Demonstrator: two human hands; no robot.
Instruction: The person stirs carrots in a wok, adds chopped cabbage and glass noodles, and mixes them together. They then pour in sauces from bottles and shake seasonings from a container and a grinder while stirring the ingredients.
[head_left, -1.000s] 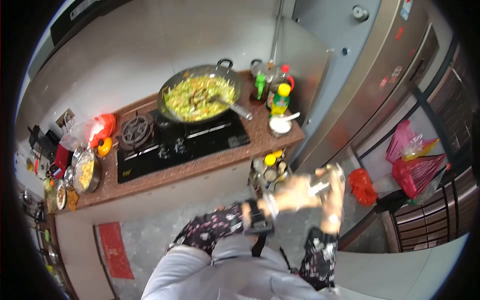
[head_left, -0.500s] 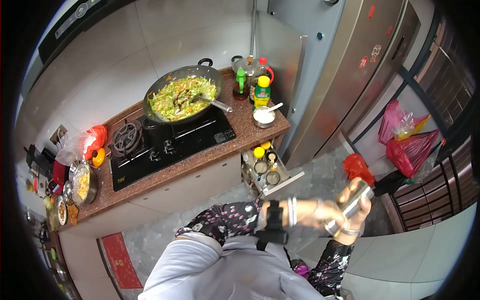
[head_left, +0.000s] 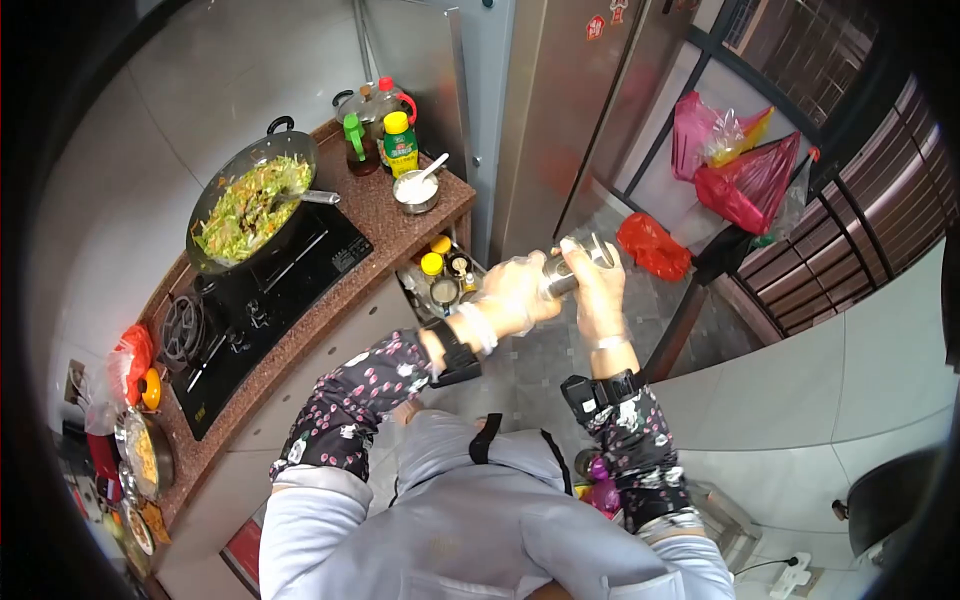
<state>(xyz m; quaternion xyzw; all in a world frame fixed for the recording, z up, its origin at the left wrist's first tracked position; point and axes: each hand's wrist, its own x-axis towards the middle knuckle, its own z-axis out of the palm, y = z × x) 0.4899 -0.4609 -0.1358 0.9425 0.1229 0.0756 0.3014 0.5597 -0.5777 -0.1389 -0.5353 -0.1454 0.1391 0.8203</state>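
In front of my body I hold a small silver-coloured metal canister (head_left: 562, 279), tilted. My right hand (head_left: 597, 290) is wrapped round its far end, with a thin curved metal edge showing near the fingertips. My left hand (head_left: 518, 291) is closed over the near end, which its fingers mostly hide. Below and behind my left hand is the pulled-out drawer with yellow-lidded jars (head_left: 432, 265).
On the hob to the left, a wok (head_left: 292, 150) holds shredded vegetables and a spatula (head_left: 318, 197). Bottles (head_left: 400, 150) and a metal bowl (head_left: 416, 199) of white contents with a spoon stand at the counter's corner. A red bag (head_left: 654, 246) lies on the floor ahead.
The view has swung to the right, so the stove and counter shift left. My hands have risen toward the drawer side, still together on the metal canister.
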